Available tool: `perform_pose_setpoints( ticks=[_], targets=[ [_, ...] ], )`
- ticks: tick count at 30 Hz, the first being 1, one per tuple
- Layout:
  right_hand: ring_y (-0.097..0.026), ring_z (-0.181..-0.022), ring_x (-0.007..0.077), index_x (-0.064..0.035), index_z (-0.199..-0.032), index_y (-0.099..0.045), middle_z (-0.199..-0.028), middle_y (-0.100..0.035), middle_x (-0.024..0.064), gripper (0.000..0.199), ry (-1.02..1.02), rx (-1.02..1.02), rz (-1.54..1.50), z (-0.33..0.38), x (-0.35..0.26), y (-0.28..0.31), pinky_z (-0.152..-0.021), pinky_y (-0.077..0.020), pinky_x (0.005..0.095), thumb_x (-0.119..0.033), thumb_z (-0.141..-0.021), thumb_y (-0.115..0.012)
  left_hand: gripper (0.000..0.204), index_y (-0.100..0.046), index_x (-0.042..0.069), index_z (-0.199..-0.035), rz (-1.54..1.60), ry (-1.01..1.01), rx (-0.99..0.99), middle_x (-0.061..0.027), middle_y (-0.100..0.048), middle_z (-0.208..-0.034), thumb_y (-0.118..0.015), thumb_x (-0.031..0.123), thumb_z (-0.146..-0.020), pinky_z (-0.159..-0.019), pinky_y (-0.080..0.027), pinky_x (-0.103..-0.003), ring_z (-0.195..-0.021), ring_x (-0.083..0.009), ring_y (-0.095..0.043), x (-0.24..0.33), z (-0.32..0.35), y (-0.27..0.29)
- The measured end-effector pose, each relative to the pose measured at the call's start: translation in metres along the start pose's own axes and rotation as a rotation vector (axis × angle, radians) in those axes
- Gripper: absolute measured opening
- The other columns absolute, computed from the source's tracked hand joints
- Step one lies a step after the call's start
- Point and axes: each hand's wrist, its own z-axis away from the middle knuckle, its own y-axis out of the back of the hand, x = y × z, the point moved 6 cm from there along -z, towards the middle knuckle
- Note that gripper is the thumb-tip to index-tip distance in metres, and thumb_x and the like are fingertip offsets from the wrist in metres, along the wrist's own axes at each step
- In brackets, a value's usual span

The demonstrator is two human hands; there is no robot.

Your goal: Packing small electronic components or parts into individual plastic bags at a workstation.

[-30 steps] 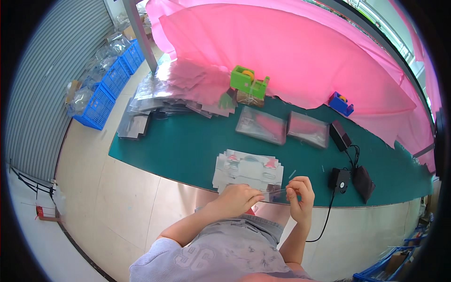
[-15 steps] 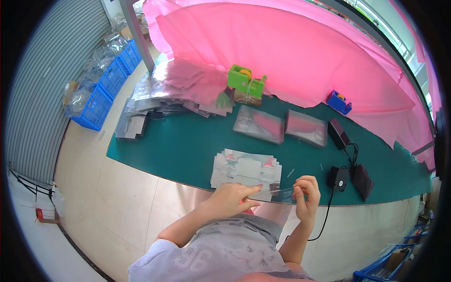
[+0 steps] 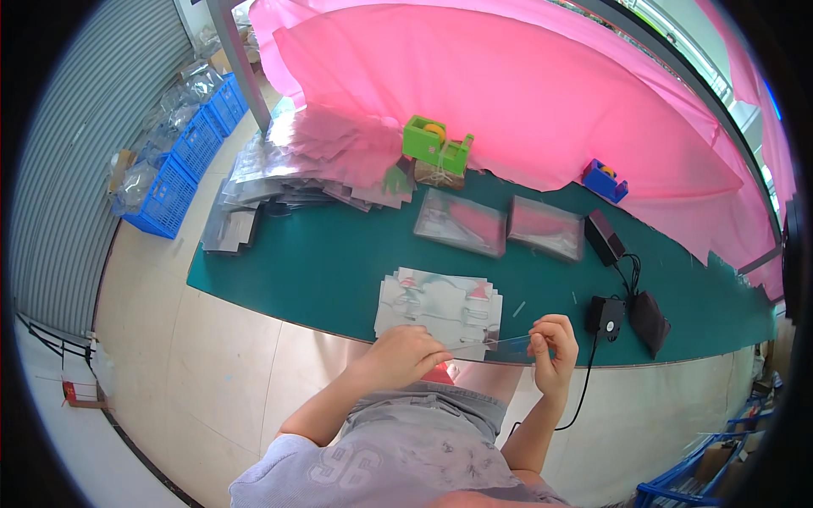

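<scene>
A thin clear plastic sheet [image 3: 501, 346] is stretched between my hands at the table's near edge. The fingers of my left hand [image 3: 408, 353] are closed at its left end. My right hand [image 3: 553, 345] pinches the right end between thumb and bent fingers. Just beyond lies a pile of pale, notched flat sheets [image 3: 440, 298] with see-through and reddish patches, partly covered by my left hand and the clear sheet. How the clear sheet is folded cannot be made out.
On the green table [image 3: 322, 279] are two stacks of clear sheets [image 3: 460, 223], a large pile of glossy film [image 3: 313, 161], a green tape dispenser [image 3: 436, 146] and a blue tape dispenser [image 3: 604, 180]. A black box with a cable [image 3: 605, 318] sits at right. Blue crates [image 3: 161, 199] stand at left.
My left fingers, stretched out before, have drawn back left and closed at the clear sheet's end. My right hand keeps its pinch. The whole view has shifted slightly.
</scene>
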Motion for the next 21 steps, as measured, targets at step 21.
perform_pose_setpoints(
  ticks=[21],
  targets=[
    [-0.067,-0.094,0.0226,-0.0011,-0.121,-0.058,-0.1,-0.069,0.0118,0.037,-0.116,-0.582,-0.096,-0.002,-0.024,-0.055,-0.081,-0.0539,0.0347,-0.007,-0.086,-0.069,0.076,-0.043,0.012,-0.146,0.427,0.097,-0.017,-0.0051,-0.068,-0.075,-0.073,0.002,-0.077,-0.068,-0.053,-0.028,-0.068,-0.013,-0.064,0.016,-0.014,0.026]
  ],
)
